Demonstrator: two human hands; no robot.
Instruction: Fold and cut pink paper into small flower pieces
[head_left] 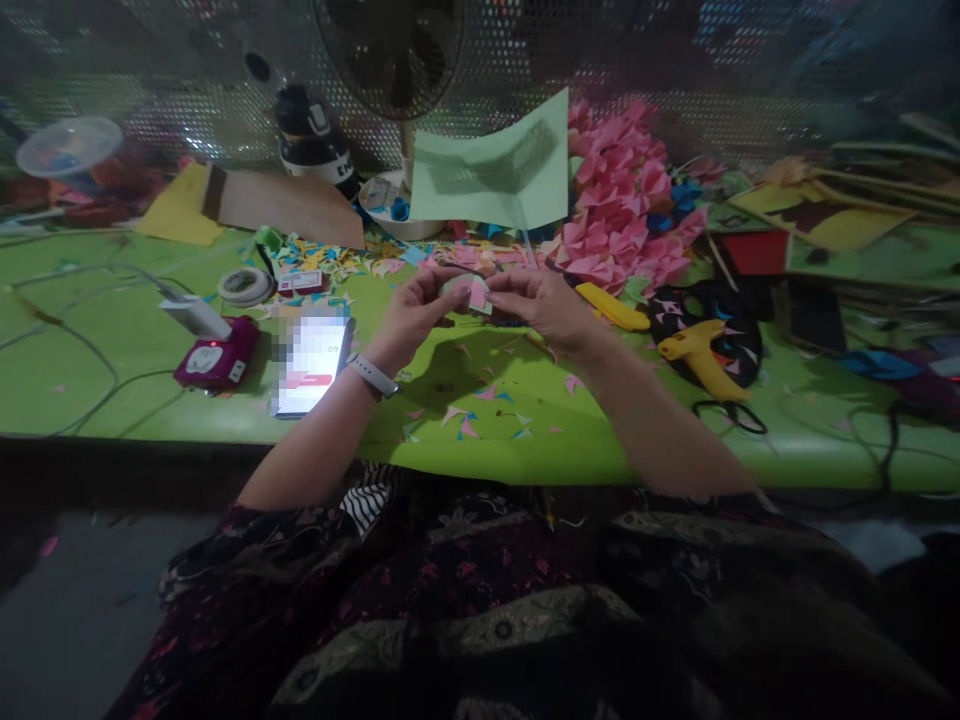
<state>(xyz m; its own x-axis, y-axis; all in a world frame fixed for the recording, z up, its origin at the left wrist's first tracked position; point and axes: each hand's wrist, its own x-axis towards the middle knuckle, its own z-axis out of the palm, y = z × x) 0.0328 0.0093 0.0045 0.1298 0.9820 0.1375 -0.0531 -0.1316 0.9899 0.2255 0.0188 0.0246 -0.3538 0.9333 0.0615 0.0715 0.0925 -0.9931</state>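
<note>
Between my two hands, above the green table, is a small paper piece (478, 293), pale green with a pink patch. My left hand (421, 310) pinches its left side, thumb in front. On the other side, the fingers of my right hand (541, 303) are closed on its right edge. Just behind them lies a litter of coloured paper scraps (375, 258). More small triangular offcuts (466, 422) are scattered on the table in front of my hands. A phone (311, 362) with a lit screen lies beside my left forearm.
Pink folded paper pieces (619, 195) are heaped at the back, next to a light green sheet (491, 165). A yellow glue gun (701, 355) rests on the right. Left stand a purple power box (217, 360), a tape roll (246, 286) and a dark bottle (311, 140).
</note>
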